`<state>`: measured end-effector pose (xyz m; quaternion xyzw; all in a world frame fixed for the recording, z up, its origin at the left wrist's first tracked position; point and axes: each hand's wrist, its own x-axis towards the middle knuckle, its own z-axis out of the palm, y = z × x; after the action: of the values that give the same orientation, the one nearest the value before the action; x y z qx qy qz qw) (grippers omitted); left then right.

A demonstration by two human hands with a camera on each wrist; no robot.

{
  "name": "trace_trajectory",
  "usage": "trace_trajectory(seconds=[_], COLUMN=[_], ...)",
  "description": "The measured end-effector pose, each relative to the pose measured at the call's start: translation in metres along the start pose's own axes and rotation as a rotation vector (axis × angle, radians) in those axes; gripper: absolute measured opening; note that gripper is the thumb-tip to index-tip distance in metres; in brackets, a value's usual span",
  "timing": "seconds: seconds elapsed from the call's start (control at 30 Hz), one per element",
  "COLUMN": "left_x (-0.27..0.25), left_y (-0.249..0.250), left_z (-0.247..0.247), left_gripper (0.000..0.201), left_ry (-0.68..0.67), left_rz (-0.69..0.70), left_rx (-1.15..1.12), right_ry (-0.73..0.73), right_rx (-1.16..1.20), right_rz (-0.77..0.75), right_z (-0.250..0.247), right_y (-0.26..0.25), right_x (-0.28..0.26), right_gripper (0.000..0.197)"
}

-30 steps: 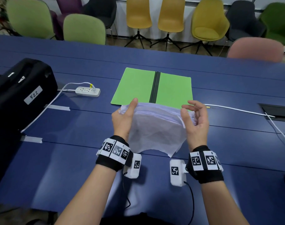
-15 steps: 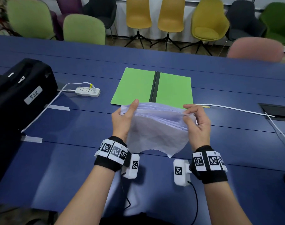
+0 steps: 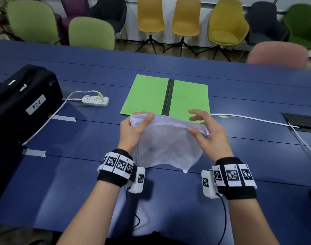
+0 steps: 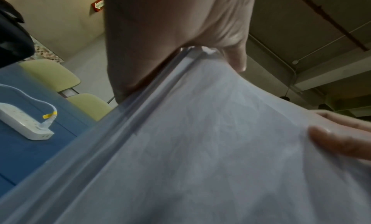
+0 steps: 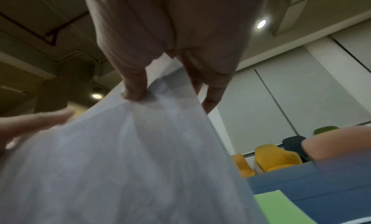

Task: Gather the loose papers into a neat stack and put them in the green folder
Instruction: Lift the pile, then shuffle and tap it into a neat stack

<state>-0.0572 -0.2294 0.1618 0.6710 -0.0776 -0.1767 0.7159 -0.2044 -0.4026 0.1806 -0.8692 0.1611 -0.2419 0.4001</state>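
Observation:
A stack of white papers [image 3: 167, 144] is held on edge above the blue table [image 3: 62, 174], just in front of the open green folder [image 3: 145, 96]. The folder lies flat with a dark spine down its middle. My left hand [image 3: 142, 121] grips the stack's upper left corner, thumb on the near face. My right hand [image 3: 195, 131] holds the upper right corner with its thumb on the near face and its fingers reaching over the top edge. The left wrist view shows the sheets [image 4: 220, 148] fanned unevenly. In the right wrist view the thumb presses the papers [image 5: 120, 164] beside the folder [image 5: 281, 208].
A black bag [image 3: 22, 101] sits at the left edge, with a white power strip [image 3: 95, 100] and its cord beside it. A white cable [image 3: 248, 118] runs right to a table hatch [image 3: 301, 121]. Chairs line the far side.
My right hand closed on the stack's upper right corner, then its fingers lifted above the top edge while the thumb stayed on the paper. The left hand kept its grip.

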Motion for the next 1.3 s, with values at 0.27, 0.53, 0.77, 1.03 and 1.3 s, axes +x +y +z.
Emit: trace_trajectory(seconds=[0.27,0.53,0.77,1.03,1.3], left_x=[-0.001,0.001,0.005,0.007,0.027], left_y=[-0.013,-0.014,-0.017,-0.024,-0.076], left_z=[-0.010,-0.012,-0.010,-0.018,-0.086], left_gripper=[0.056,0.043,0.010,0.013,0.023], left_ry=[-0.106,-0.121,-0.184,-0.378,-0.194], left_rz=[0.029,0.049,0.059,0.128,-0.011], left_rx=[0.017,0.014,0.114,0.282,0.568], right_ry=[0.223,0.041,-0.315,-0.325,-0.116], right_rx=[0.377,0.162,-0.645,-0.718,-0.163], right_rz=[0.021,0.074,0.075,0.118,0.251], right_z=[0.003,0.005,-0.003,-0.002,-0.035], right_y=[-0.010,-0.011,-0.033,-0.041,0.013], right_x=[-0.003,-0.008,0.005,0.014,0.010], right_gripper=[0.021,0.005,0.056,0.023,0.036])
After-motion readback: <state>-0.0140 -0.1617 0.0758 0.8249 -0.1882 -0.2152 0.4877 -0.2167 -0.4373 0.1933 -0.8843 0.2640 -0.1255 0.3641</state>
